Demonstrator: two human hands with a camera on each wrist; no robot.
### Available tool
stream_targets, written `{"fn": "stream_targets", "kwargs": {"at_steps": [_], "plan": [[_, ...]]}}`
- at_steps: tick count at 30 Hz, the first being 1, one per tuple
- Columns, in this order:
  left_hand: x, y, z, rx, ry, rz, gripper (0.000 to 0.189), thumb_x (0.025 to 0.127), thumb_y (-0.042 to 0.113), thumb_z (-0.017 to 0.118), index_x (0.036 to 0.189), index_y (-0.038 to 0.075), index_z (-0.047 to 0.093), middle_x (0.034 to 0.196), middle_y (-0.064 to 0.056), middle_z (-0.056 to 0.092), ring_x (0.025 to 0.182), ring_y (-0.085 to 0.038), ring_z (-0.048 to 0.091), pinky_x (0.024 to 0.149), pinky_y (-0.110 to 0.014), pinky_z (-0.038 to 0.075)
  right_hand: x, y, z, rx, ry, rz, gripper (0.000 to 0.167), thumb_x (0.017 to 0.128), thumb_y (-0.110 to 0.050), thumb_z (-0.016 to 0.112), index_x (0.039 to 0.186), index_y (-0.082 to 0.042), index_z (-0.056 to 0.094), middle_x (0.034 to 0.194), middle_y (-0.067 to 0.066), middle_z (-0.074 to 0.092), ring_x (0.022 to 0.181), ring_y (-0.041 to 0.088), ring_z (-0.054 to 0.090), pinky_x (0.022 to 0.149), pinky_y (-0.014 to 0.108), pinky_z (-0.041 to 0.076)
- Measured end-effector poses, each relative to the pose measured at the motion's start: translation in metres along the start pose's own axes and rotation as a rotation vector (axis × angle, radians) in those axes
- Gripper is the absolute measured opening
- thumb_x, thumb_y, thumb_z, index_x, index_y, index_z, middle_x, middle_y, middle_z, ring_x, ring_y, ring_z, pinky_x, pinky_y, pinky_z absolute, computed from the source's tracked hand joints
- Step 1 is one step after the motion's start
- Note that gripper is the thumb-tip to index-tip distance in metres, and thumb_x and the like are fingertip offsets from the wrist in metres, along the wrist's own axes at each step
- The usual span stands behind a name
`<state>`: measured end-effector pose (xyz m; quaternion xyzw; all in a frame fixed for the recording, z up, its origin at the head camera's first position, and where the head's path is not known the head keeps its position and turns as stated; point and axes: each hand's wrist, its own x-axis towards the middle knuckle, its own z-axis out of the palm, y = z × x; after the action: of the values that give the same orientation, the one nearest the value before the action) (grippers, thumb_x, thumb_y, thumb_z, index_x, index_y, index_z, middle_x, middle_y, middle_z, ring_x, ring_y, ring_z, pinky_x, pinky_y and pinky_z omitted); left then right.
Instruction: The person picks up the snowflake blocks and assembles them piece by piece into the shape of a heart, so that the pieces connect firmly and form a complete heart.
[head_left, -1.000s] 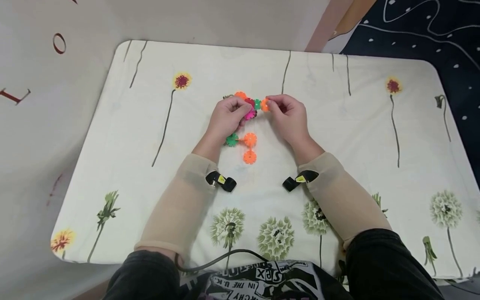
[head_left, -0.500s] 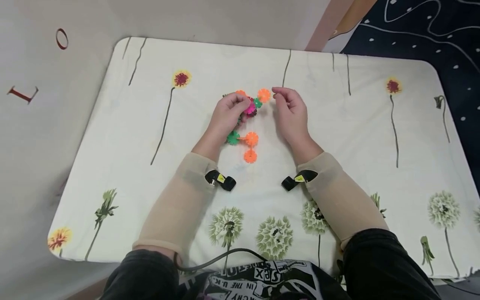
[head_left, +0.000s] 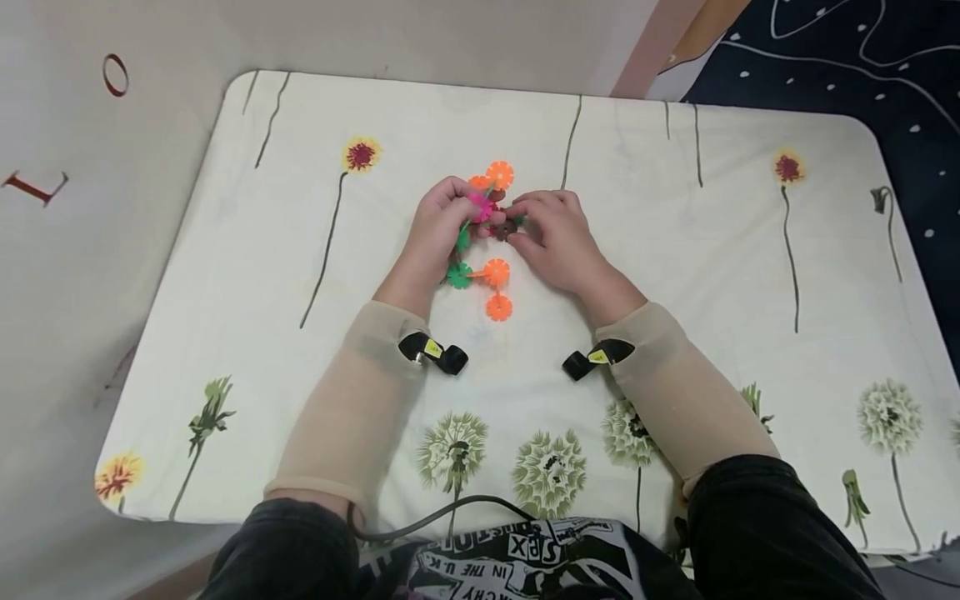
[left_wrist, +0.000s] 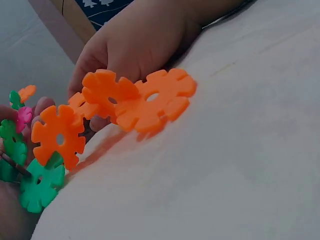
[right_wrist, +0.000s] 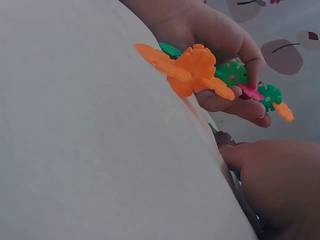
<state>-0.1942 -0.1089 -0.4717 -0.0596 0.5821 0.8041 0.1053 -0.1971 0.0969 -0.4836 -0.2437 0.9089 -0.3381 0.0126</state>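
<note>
My left hand [head_left: 435, 229] pinches a pink snowflake disc [head_left: 480, 207] between thumb and fingers, part of a linked chain of notched plastic discs. Above it, an orange disc [head_left: 500, 175] sticks out on a green one [right_wrist: 270, 97]. Green discs [left_wrist: 42, 185] run down beside the left palm to an orange disc [head_left: 497, 272], and another orange disc [head_left: 498, 308] hangs on that at the near end. Close by on the right, my right hand [head_left: 558, 242] pinches a brown disc [head_left: 507, 229], with a bit of green behind its fingers. How the brown disc joins the chain is hidden.
A table [head_left: 645, 275] with a flower-printed white cloth lies under both hands. A pale wall [head_left: 450, 37] borders its far side, and dark patterned fabric [head_left: 825, 75] its far right corner. A black cable [head_left: 442, 510] crosses the near edge.
The orange disc at the far end has swung left and away as the left hand turned the chain. My right hand left that disc and moved left and nearer, onto the brown disc.
</note>
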Motion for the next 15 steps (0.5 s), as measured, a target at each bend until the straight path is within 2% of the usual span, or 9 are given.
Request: {"fn": "stream_targets", "kwargs": {"at_steps": [3,9,13,15], "plan": [[0.0006,-0.0004,-0.0016,0.01,-0.02,0.023,0.015,0.101,-0.006,0.049,0.109,0.007,0.051,0.128,-0.017,0.071,0.088,-0.024,0.075,0.07,-0.024,0.054,0.0003,0.0003,0.0012,0.061,0.042,-0.007,0.024,0.1,-0.014,0.076,0.121,-0.005,0.071,0.127,0.009,0.07,0.132,0.032,0.044,0.113,0.043,0.032],[0.0033,-0.002,-0.0032,0.067,-0.061,0.066,0.039,0.1,-0.005,0.048,0.132,0.013,0.058,0.125,-0.016,0.068,0.094,-0.027,0.07,0.074,-0.026,0.055,0.0007,0.0004,0.0017,0.082,0.053,0.041,0.02,0.096,-0.016,0.08,0.11,-0.005,0.072,0.111,0.008,0.07,0.119,0.03,0.046,0.102,0.042,0.038],[0.0027,-0.002,-0.0038,0.077,-0.09,0.066,0.037,0.1,-0.005,0.048,0.13,0.007,0.066,0.124,-0.015,0.067,0.104,-0.027,0.068,0.082,-0.027,0.056,0.0005,0.0004,0.0018,0.094,0.069,0.047,0.014,0.095,-0.017,0.079,0.101,-0.006,0.073,0.105,0.008,0.069,0.114,0.029,0.047,0.099,0.042,0.038],[0.0016,-0.0015,-0.0036,0.069,-0.102,0.063,0.033,0.101,-0.005,0.05,0.127,0.005,0.068,0.124,-0.015,0.068,0.105,-0.025,0.069,0.085,-0.028,0.056,0.0004,0.0002,0.0019,0.145,0.114,0.079,0.011,0.095,-0.016,0.078,0.099,-0.006,0.073,0.104,0.006,0.069,0.112,0.026,0.049,0.097,0.039,0.04]]}}
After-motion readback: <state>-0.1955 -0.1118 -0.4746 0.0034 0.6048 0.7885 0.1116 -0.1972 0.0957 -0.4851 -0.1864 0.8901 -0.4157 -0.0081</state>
